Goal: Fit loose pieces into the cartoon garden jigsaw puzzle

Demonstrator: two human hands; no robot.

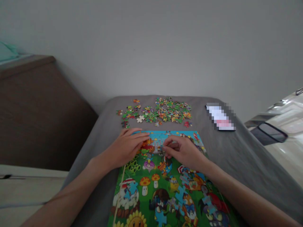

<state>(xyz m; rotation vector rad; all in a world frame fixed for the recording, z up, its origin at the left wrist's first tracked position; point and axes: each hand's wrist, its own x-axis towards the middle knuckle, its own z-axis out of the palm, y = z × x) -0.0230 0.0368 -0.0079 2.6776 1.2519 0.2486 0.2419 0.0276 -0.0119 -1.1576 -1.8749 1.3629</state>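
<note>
The puzzle (149, 201) points lengthwise toward the surface's (239, 164) far edge; left hand (124, 147) fingers outstretched, right hand (184, 150) fingers narrowed (whether holding anything, unclear).

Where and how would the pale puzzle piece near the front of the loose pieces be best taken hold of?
Probably by two opposite edges, fingertips coming down from the near side. The pale puzzle piece lies flat and looks thin, its outline knobbed, so the edges offer the grip. Grey sheet shows on its near side; coloured pieces crowd elsewhere.
</note>
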